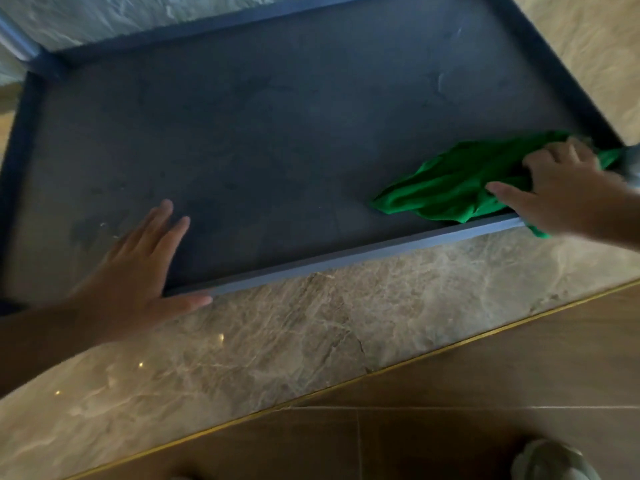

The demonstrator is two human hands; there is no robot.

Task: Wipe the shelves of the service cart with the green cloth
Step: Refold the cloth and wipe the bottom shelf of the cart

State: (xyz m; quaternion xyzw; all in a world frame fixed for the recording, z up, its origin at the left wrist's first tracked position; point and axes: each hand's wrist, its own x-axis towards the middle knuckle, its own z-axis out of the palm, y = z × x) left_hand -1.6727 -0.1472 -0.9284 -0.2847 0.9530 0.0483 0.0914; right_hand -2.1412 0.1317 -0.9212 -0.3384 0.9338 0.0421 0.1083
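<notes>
Nearest the viewer, at the bottom right edge, sat a pale rounded shape (554,460), too blurred and cut off to identify. It rested on brown floor tiles (450,427). A thin gold strip (311,398) ran diagonally across the floor, dividing the brown tiles from a band of glossy beige marble floor (277,341) beyond.

Past the marble lay a wide, dark grey shelf (242,150) of the service cart, seen from above and tilted in the view. A raised blue-grey rim (346,258) ran around it. A pale post (17,39) rose at its far left corner. The shelf surface looked mottled, with faint smudges.

The person's left hand (131,271) rested on the near left part of the shelf. Its fingers (162,220) were straight and slightly spread, lying flat on the surface and holding nothing. The thumb pointed right along the outside of the near rim.

The right hand (568,188) reached in from the right edge and was blurred. Its fingers (540,161) were bent down over the green cloth (446,188), holding it bunched against the shelf, with the thumb stretched out to the left on top of the fabric.

The green cloth lay crumpled in the near right corner of the shelf, trailing left from under the hand. A small fold of it spilled over the near rim below the wrist.
</notes>
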